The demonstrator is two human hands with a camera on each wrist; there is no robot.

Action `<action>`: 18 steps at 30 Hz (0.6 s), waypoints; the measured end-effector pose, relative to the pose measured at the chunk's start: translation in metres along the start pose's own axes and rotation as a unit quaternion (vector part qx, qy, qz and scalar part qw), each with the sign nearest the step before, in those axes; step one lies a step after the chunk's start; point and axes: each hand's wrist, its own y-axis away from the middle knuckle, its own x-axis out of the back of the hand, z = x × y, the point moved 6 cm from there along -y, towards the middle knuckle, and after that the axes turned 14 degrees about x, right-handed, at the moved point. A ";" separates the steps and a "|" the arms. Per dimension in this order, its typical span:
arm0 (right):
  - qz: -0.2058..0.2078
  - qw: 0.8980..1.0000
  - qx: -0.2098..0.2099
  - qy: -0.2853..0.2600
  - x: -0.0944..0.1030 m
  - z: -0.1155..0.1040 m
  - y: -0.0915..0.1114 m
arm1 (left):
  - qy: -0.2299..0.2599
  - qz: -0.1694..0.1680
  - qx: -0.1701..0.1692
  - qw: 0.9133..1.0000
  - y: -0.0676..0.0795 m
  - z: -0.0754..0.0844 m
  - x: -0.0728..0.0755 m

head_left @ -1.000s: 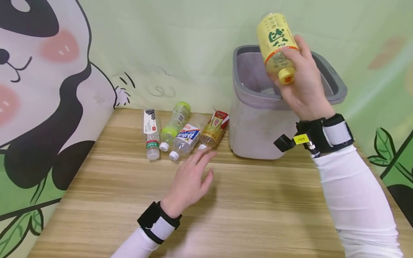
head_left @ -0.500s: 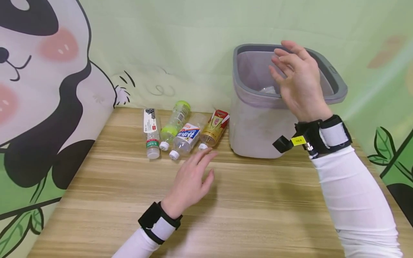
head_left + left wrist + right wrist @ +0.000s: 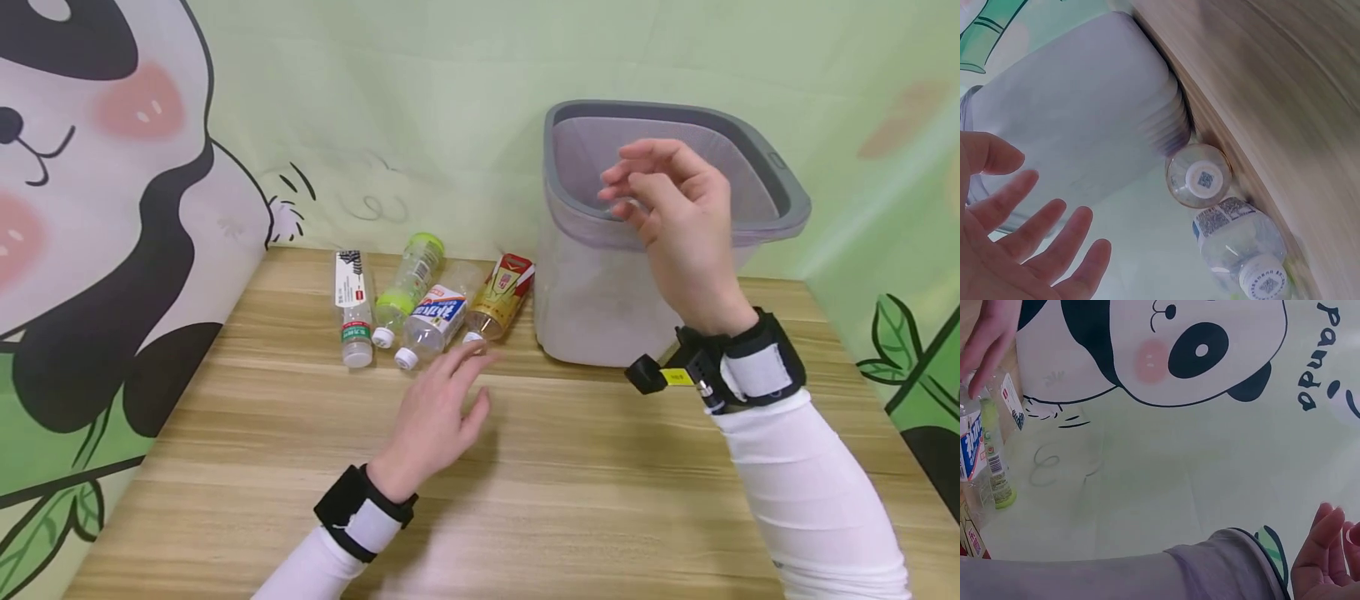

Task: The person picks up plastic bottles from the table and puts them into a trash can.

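My right hand (image 3: 686,229) is raised in front of the grey bin (image 3: 558,283), its loosely bent fingers overlapping the bin's opening and holding nothing. Over the wooden table my left hand (image 3: 431,417) hovers with relaxed, spread fingers, just in front of the bottles. Closest to its fingertips is a plastic bottle with a red and gold label (image 3: 502,292); its white cap (image 3: 1204,179) faces the left wrist camera. Beside that lies a clear bottle with a blue and white label (image 3: 437,317). Farther left are a green-banded bottle (image 3: 408,279) and a slim clear bottle with a white label (image 3: 351,292).
The bin stands at the back right of the wooden table (image 3: 570,483), with a grey rim and a liner folded over its edge. A pale green backdrop with a printed panda (image 3: 67,233) rises behind and along the left side.
My right hand has let go of the yellow-labelled bottle over the bin; that bottle is out of sight now. The hand has since come down and back toward me. The left hand has barely moved.
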 end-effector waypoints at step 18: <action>0.004 0.995 -0.086 0.044 -0.003 0.080 0.094 | 0.001 0.038 0.008 0.999 -0.007 -0.020 0.008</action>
